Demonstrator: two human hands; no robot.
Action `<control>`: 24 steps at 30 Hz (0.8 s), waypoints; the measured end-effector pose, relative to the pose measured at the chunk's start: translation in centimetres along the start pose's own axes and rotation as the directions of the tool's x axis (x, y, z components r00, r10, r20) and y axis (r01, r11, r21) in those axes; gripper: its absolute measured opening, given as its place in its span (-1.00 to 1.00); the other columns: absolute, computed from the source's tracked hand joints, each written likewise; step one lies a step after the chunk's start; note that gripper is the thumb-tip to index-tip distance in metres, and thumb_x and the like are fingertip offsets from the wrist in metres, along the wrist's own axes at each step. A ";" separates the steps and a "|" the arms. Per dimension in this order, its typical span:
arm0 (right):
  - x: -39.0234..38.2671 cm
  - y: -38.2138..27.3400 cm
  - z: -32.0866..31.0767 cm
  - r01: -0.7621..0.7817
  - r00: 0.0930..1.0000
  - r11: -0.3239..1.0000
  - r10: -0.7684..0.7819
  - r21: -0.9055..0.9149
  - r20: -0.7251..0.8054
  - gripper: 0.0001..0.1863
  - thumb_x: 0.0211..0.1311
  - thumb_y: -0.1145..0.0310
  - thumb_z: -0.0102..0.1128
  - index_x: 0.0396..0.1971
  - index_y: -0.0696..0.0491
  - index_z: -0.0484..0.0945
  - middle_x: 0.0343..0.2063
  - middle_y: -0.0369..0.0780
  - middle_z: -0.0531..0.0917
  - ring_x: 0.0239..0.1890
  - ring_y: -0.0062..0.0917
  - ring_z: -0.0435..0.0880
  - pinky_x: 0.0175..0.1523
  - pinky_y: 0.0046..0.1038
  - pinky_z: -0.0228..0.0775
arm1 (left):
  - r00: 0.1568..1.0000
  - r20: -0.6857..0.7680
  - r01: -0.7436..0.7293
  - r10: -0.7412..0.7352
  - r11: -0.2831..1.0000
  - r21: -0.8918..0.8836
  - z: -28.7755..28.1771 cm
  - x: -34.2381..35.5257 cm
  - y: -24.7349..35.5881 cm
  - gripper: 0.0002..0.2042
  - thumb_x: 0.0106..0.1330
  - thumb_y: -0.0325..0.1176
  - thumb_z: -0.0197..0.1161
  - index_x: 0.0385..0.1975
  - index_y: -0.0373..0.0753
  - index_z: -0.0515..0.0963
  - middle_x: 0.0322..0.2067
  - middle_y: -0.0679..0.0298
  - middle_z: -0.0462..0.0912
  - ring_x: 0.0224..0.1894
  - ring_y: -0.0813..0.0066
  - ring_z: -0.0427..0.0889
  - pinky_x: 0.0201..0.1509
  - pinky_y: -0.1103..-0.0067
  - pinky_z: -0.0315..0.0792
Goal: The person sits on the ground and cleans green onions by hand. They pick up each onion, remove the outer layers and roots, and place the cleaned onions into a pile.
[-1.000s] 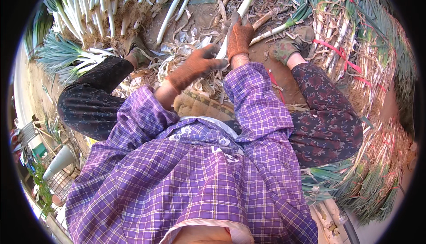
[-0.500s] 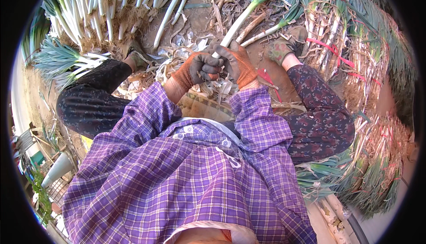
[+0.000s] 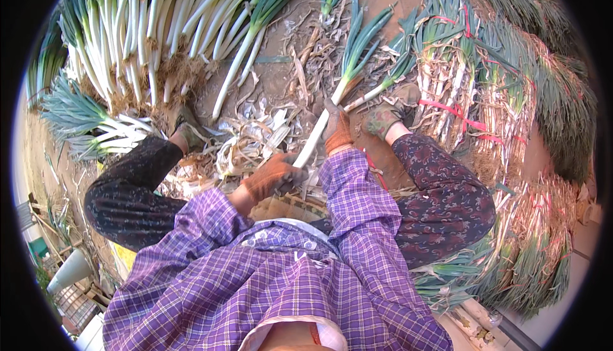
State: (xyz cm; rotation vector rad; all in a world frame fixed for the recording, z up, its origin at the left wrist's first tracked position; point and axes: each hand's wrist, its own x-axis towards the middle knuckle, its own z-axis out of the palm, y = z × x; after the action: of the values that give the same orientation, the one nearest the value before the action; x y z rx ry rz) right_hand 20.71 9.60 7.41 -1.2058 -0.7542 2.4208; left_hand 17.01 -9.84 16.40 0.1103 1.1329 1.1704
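A leek [image 3: 313, 139] slants between my hands, its white stalk bare and its green leaves pointing away from me. My right hand [image 3: 336, 129], in an orange and grey work glove, is closed around the upper part of the stalk. My left hand [image 3: 273, 176], gloved alike, is closed at the stalk's lower end, its fingertips partly hidden. Behind my right hand lies another leek [image 3: 377, 91] on the ground, its stalk pointing toward that hand. Dry peeled husks [image 3: 255, 140] litter the ground in front of my left hand.
Clean white leeks [image 3: 153, 44] with roots lie piled at the far left. A smaller leek bundle [image 3: 96, 118] rests beside my left leg. On the right are several unpeeled bundles [image 3: 447, 70], some tied with red ribbon [image 3: 454, 109]. My bent legs flank the work area.
My hands have moved apart along the leek: the left one toward my body, the right one nearer the leaves. More white stalk shows between them. The whole view has shifted slightly.
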 end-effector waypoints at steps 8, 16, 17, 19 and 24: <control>-0.6 -6.4 12.7 0.253 0.944 0.966 -0.260 0.061 0.204 -0.77 0.31 0.21 0.07 -0.22 0.06 0.40 -0.52 -0.37 0.44 -0.52 -0.66 0.48 -0.50 -0.60 0.42 | 0.647 -0.363 -0.492 0.671 0.731 0.474 -1.9 2.8 1.1 -0.41 0.15 -0.44 0.25 0.22 -0.36 0.24 -0.18 0.15 0.55 -0.18 0.53 0.48 -0.07 0.59 0.41; -0.8 -10.0 19.6 0.810 0.581 0.163 -0.350 -0.563 0.735 -0.60 0.30 0.24 0.06 0.07 0.10 0.41 -0.11 -0.18 0.61 -0.10 -0.42 0.63 0.00 -0.44 0.43 | 0.011 -0.032 -0.146 0.999 0.033 0.989 -13.1 7.9 20.1 -0.34 0.17 -0.46 0.22 0.29 -0.17 0.11 -0.16 -0.05 0.55 -0.19 -0.01 0.61 -0.18 0.30 0.53; -1.5 -9.1 18.0 0.838 0.529 0.067 -0.341 -0.541 0.777 -0.67 0.29 0.22 0.06 -0.03 0.08 0.47 -0.07 -0.07 0.59 -0.04 -0.23 0.60 0.02 -0.35 0.46 | 0.086 -0.113 0.037 0.990 0.111 0.993 -15.5 8.4 22.5 -0.37 0.20 -0.46 0.17 0.29 -0.15 0.11 -0.22 -0.03 0.56 -0.29 -0.01 0.61 -0.25 0.26 0.52; -3.3 -6.6 13.9 0.712 0.701 0.204 -0.257 -0.672 0.665 -0.70 0.28 0.27 0.06 -0.07 0.10 0.49 -0.15 -0.04 0.61 -0.09 -0.19 0.61 -0.03 -0.32 0.46 | 0.194 -0.241 0.391 0.951 0.150 0.908 -20.8 8.7 25.7 -0.44 0.24 -0.44 0.05 0.28 -0.11 0.12 -0.28 -0.04 0.57 -0.39 -0.02 0.62 -0.33 0.21 0.51; -9.4 -1.1 1.5 0.257 0.964 0.458 -0.184 -0.851 0.192 -0.69 0.23 0.32 0.08 -0.11 0.20 0.50 -0.24 -0.01 0.63 -0.16 -0.14 0.62 -0.09 -0.31 0.43 | 0.443 -0.422 0.675 0.791 0.016 0.738 -33.8 9.7 25.5 -0.44 0.25 -0.46 -0.08 0.30 -0.10 0.05 -0.28 -0.15 0.60 -0.26 -0.10 0.64 -0.23 0.13 0.49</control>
State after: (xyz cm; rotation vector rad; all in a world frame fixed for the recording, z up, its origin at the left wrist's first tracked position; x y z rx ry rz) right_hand 25.08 5.26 14.70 -1.1728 -2.2079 1.8071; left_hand -25.65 -6.51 8.98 0.8142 3.0329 -0.1070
